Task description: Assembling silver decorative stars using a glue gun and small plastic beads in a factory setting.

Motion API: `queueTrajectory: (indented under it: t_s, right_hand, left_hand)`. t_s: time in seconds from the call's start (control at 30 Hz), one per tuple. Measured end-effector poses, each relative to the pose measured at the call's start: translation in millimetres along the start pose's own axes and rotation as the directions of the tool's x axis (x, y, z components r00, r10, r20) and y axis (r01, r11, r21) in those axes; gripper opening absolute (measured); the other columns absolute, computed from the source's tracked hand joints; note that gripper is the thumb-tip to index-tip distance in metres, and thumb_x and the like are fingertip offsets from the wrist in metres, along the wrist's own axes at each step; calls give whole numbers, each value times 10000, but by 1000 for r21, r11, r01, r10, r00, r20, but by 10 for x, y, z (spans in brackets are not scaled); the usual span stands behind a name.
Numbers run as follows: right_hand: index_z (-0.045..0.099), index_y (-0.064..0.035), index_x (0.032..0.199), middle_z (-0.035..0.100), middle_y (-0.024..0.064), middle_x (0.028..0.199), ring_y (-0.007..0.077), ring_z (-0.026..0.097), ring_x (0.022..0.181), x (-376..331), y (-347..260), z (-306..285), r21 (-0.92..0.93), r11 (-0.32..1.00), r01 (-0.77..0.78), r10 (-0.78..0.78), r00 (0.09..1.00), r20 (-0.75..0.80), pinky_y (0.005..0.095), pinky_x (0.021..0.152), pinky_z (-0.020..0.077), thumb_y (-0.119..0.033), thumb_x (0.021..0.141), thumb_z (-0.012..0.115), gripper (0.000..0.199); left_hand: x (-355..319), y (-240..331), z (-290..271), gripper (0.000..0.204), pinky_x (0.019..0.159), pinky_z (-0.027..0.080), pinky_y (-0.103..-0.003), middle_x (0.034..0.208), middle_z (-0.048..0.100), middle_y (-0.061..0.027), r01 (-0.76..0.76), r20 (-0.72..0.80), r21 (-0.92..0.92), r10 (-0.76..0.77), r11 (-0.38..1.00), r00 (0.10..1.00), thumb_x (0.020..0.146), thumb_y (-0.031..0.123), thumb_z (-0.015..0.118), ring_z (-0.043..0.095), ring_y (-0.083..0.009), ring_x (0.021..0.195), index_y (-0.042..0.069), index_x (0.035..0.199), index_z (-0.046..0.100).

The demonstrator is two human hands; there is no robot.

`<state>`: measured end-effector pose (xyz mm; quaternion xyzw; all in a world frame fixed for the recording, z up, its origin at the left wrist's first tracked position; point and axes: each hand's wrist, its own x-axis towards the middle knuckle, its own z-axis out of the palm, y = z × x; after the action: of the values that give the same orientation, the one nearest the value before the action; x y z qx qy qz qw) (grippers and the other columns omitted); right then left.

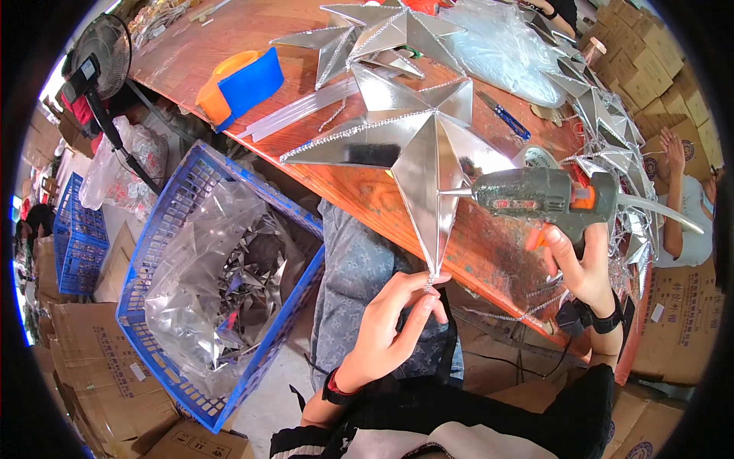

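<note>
A shiny silver folded star (pixel 428 180) lies at the table's near edge, one long point reaching toward me over the edge. Beaded silver trim runs along some of its edges. At that near point, my left hand (pixel 394 325) pinches the tip and the silver beaded trim (pixel 432 281) there between thumb and fingers. My right hand (pixel 585 268) is closed round the handle of a dark green hot glue gun (pixel 527 195), fingers near its orange trigger. A translucent glue stick (pixel 661 210) sticks out of its back. The nozzle points left, over the star's central ridge.
More silver stars (pixel 382 34) lie at the table's back and along its right side. Behind the star are loose glue sticks (pixel 306 107), blue and orange tape rolls (pixel 248 88) and a blue-handled cutter (pixel 505 115). A blue crate (pixel 222 413) holding silver pieces stands at left.
</note>
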<state>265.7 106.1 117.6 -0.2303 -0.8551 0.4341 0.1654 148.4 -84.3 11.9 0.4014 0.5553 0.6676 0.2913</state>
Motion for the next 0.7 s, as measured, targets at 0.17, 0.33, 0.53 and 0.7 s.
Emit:
queueTrajectory:
  t_s: [0.17,0.33,0.53,0.7]
  right_hand:
    - [596,13,919,619,35,743,44,466,474,53,-9,-30,2,1000,-22,22,1000,-14,193,417,363,-175,878,555,198]
    - [624,5,904,633,19,757,39,444,446,240,-125,21,14,998,54,-53,997,-65,199,402,353,-196,893,530,222]
    - [613,18,865,628,38,733,35,422,433,422,-24,19,-56,996,64,-74,980,-182,199,396,341,-236,914,513,278]
    - [542,36,803,615,86,762,60,419,425,470,-15,64,-14,996,93,-94,981,-171,206,391,333,-237,933,474,309]
  left_hand:
    - [105,191,-198,253,736,430,-396,951,570,-137,-236,-131,654,414,719,901,860,154,550,556,-266,796,53,1092,557]
    - [-233,766,-274,406,829,376,-436,1205,446,-139,-857,-431,404,893,319,129,870,354,464,414,-292,1091,103,1185,513]
    - [-357,1133,-371,291,838,351,-369,1231,474,-92,-786,-440,615,851,53,-287,876,286,483,410,-259,1132,170,1121,590]
    - [-532,1157,-473,292,850,344,-388,1230,470,-88,-732,-254,662,967,160,-19,850,283,513,412,-252,1134,158,1102,594]
